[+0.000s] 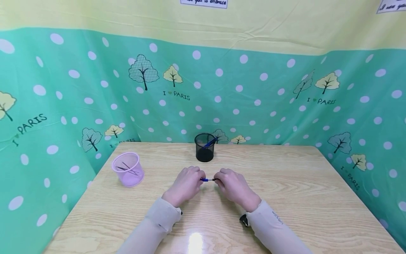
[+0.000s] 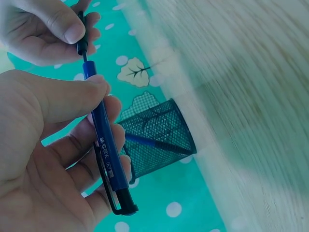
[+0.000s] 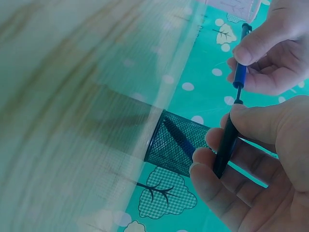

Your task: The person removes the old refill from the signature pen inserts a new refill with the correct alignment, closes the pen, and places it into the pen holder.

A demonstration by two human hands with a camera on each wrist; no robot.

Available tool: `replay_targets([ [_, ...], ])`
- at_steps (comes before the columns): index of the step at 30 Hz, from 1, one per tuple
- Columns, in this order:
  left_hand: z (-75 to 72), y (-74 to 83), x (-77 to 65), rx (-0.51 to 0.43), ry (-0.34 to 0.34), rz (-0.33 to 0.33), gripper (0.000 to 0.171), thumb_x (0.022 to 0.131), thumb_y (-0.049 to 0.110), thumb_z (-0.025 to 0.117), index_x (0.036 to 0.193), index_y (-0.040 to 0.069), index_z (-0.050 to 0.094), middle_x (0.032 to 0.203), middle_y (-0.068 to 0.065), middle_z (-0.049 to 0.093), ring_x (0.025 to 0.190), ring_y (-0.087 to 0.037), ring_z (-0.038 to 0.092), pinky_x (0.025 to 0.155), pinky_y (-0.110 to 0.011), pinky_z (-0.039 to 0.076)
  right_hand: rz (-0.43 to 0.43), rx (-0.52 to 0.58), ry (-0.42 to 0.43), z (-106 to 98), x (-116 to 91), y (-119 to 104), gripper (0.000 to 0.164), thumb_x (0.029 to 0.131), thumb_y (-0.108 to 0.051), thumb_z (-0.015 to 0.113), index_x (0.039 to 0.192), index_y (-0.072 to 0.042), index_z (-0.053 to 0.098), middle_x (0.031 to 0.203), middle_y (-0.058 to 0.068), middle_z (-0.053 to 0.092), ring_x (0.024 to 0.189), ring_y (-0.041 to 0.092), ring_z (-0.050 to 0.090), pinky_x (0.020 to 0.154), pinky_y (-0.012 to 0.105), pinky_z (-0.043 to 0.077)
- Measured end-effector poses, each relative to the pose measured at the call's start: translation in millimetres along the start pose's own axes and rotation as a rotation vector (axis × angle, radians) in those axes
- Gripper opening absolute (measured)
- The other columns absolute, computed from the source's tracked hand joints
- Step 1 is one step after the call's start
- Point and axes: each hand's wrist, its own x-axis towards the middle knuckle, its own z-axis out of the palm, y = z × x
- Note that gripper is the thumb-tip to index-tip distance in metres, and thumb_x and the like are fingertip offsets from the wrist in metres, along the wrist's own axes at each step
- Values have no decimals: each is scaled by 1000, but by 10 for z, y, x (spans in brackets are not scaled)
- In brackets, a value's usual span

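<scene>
My left hand grips the blue barrel of a pen between thumb and fingers; its black clip and end cap point back toward the palm. The right hand pinches a black pen grip section, which lies across its fingers. The two parts stand apart in one line. A thin refill bridges the gap, one end inside the blue barrel and the other running into the black section. Both hands are close together over the middle of the wooden table.
Behind the hands stands a black mesh pen cup with a blue pen leaning in it. To the left is a pink mesh cup holding several thin dark sticks. A patterned green curtain hangs beyond the table's back edge.
</scene>
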Motion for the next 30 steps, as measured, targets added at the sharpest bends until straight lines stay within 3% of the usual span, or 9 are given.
replay_targets([
  [30, -83, -86, -16, -25, -40, -63, 6, 85, 13, 71, 91, 17, 71, 84, 5, 60, 80, -14, 55, 75, -33, 45, 22, 13, 4, 4, -6, 19, 4, 88, -15, 69, 90, -19, 70, 80, -10, 56, 72, 8, 55, 57, 28, 48],
])
